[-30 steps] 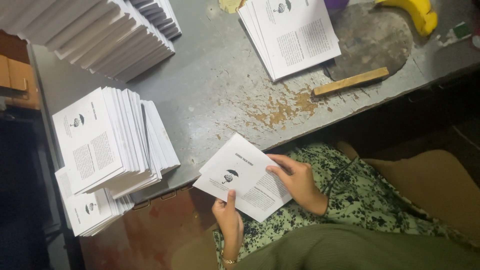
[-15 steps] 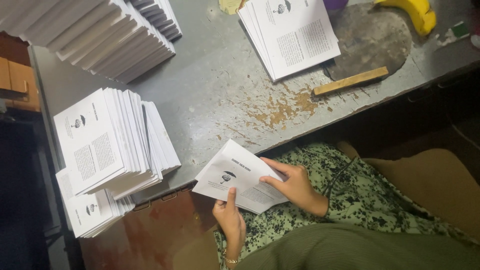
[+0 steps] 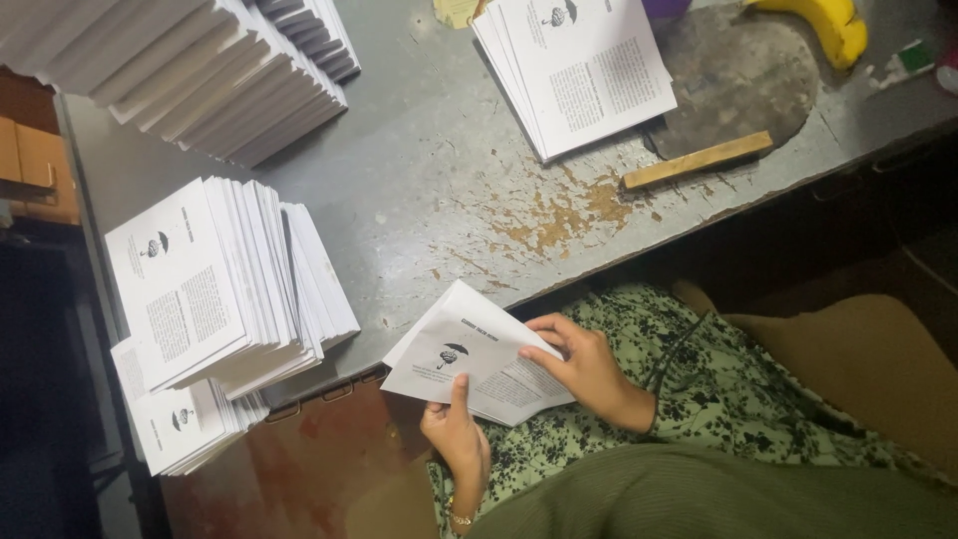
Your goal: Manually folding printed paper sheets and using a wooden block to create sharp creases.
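I hold a thin set of white printed sheets (image 3: 469,359) with a small umbrella picture over my lap, at the near edge of the grey metal table (image 3: 439,190). My left hand (image 3: 457,434) grips its lower edge, thumb pressed on the top page. My right hand (image 3: 587,367) pinches the right side, with its fingers on the page. The top leaf is raised and bent along a crease. A fanned stack of the same printed sheets (image 3: 215,284) lies on the table to the left of my hands.
Another printed pile (image 3: 589,70) lies at the far side, beside a wooden stick (image 3: 699,162), a round dark pad (image 3: 743,75) and a yellow banana-shaped thing (image 3: 823,20). Plain white stacks (image 3: 190,70) fill the far left. A lower pile (image 3: 175,424) sits under the fanned stack.
The sheets lay flatter a second ago. The top leaf has since been lifted and folded over, and my right hand slid left along the page.
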